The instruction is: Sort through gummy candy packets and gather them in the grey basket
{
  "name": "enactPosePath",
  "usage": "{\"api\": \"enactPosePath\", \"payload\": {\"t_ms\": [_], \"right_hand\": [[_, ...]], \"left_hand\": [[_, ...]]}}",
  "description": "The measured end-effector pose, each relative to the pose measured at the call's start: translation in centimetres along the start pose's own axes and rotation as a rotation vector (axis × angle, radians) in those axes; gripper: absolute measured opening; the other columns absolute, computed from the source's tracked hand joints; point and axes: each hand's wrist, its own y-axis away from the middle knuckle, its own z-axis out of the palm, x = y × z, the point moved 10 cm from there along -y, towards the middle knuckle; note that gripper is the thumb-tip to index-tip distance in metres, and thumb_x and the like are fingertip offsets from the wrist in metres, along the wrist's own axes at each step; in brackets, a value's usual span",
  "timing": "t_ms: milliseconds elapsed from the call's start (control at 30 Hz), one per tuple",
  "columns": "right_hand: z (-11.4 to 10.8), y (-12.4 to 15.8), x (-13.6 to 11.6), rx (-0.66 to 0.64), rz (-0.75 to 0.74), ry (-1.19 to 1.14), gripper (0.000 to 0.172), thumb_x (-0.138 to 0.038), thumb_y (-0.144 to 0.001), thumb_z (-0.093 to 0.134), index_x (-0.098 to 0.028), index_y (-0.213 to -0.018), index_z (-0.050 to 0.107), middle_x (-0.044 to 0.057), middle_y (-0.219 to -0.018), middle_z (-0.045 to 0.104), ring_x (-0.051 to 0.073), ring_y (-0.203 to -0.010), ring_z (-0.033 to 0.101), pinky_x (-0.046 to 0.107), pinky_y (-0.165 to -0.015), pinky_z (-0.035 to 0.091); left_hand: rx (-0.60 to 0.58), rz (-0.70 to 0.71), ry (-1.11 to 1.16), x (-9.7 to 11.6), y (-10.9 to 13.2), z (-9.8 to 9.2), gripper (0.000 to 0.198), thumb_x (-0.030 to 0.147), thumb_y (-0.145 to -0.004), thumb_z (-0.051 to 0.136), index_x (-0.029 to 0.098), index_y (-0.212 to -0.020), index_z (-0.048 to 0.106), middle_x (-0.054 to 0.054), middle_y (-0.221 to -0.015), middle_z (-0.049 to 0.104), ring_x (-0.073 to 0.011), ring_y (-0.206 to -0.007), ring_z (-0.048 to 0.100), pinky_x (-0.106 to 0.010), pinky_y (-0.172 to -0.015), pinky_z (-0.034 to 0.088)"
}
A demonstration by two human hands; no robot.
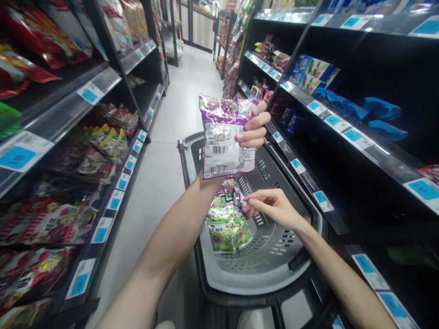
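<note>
To the far left of the raised left hand (254,127) stands a tall black shelving run (65,119) stacked with glossy snack bags; to its right, a second tall black shelving run (338,123) slants in close to the basket, leaving little side room there. Straight beyond that hand, a smooth pale grey tiled floor (185,87) makes an open lane. Below both hands sits the deep grey plastic basket with a dark outer rim (240,284), its walls pierced with rows of slots; bare basket bottom lies beneath the right hand (274,206). Just left of the right hand, green shiny film packets with cartoon print (229,233) lie in a heap, with small purple film packets (229,185) behind them. The purple-and-white pillow-shaped plastic bag (221,148) is in the left hand, upright above the far part of the basket: wrinkled, reflective film, grape pictures along the top, a pale printed panel below with a black barcode (219,149) and text too small to read. The left hand is clamped on this bag, fingers wrapped over its right edge; the right hand is half curled, thumb and forefinger near each other, and whether it touches or pinches a packet I cannot tell
</note>
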Motion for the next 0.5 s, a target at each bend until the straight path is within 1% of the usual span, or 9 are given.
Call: {"api": "enactPosePath", "payload": {"t_ms": [100, 200, 267, 333, 400, 433, 500], "right_hand": [[0.0, 0.0, 0.0, -0.002, 0.011, 0.019, 0.031, -0.042, -0.089, 0.071, -0.014, -0.100, 0.075, 0.009, -0.089, 0.076, 0.013, -0.070, 0.070, 0.021, -0.064, 0.057], [0.1, 0.0, 0.1, 0.004, 0.012, 0.067, 0.031, -0.043, -0.089, 0.071, -0.014, -0.099, 0.076, 0.009, -0.089, 0.076, 0.013, -0.071, 0.071, 0.021, -0.066, 0.057], [0.1, 0.1, 0.1, 0.015, 0.014, 0.078, 0.033, -0.043, -0.088, 0.071, -0.014, -0.102, 0.075, 0.009, -0.090, 0.076, 0.013, -0.070, 0.070, 0.022, -0.067, 0.057], [0.1, 0.0, 0.1, 0.029, 0.014, 0.047, 0.039, -0.043, -0.087, 0.073, -0.015, -0.113, 0.071, 0.008, -0.091, 0.076, 0.012, -0.069, 0.070, 0.022, -0.067, 0.057], [-0.1, -0.1, -0.2, 0.057, -0.009, -0.012, 0.046, -0.043, -0.084, 0.076, -0.016, -0.120, 0.067, 0.007, -0.092, 0.076, 0.012, -0.068, 0.070, 0.021, -0.065, 0.057], [-0.3, -0.2, -0.4, 0.072, -0.026, -0.032, 0.046, -0.044, -0.083, 0.077, -0.015, -0.118, 0.068, 0.007, -0.091, 0.075, 0.012, -0.067, 0.070, 0.021, -0.064, 0.056], [-0.9, -0.5, -0.7, 0.110, -0.056, -0.057, 0.043, -0.050, -0.085, 0.074, -0.012, -0.104, 0.071, 0.009, -0.083, 0.074, 0.012, -0.065, 0.069, 0.021, -0.061, 0.055]], "left_hand": [[-0.028, -0.051, 0.072, -0.1, 0.1, 1.1, 0.026, 0.039, -0.100, 0.041, 0.024, -0.118, 0.051, 0.001, -0.070, 0.042, -0.0116, -0.058, 0.051, -0.025, -0.060, 0.049], [-0.032, -0.097, 0.046, -0.2, 0.2, 1.9, 0.027, 0.038, -0.101, 0.039, 0.025, -0.121, 0.052, 0.000, -0.072, 0.047, -0.0136, -0.063, 0.057, -0.028, -0.067, 0.052], [-0.053, -0.148, -0.012, -0.6, 0.4, 2.5, 0.026, 0.039, -0.102, 0.040, 0.023, -0.117, 0.054, 0.000, -0.072, 0.050, -0.0139, -0.065, 0.059, -0.029, -0.070, 0.053], [-0.097, -0.192, -0.100, -1.3, 0.8, 3.2, 0.025, 0.039, -0.102, 0.041, 0.021, -0.108, 0.056, 0.001, -0.072, 0.053, -0.0125, -0.061, 0.058, -0.029, -0.069, 0.054], [-0.111, -0.172, -0.199, -1.7, 1.1, 3.7, 0.023, 0.039, -0.102, 0.044, 0.019, -0.100, 0.056, 0.001, -0.073, 0.056, -0.0110, -0.060, 0.058, -0.028, -0.069, 0.054], [-0.096, -0.138, -0.241, -1.7, 1.2, 3.7, 0.023, 0.038, -0.101, 0.047, 0.018, -0.098, 0.055, 0.000, -0.073, 0.058, -0.0107, -0.062, 0.060, -0.027, -0.071, 0.054], [-0.033, -0.053, -0.299, -1.5, 1.2, 3.3, 0.022, 0.039, -0.100, 0.053, 0.017, -0.097, 0.056, -0.001, -0.076, 0.061, -0.0116, -0.070, 0.063, -0.027, -0.077, 0.055]]}}
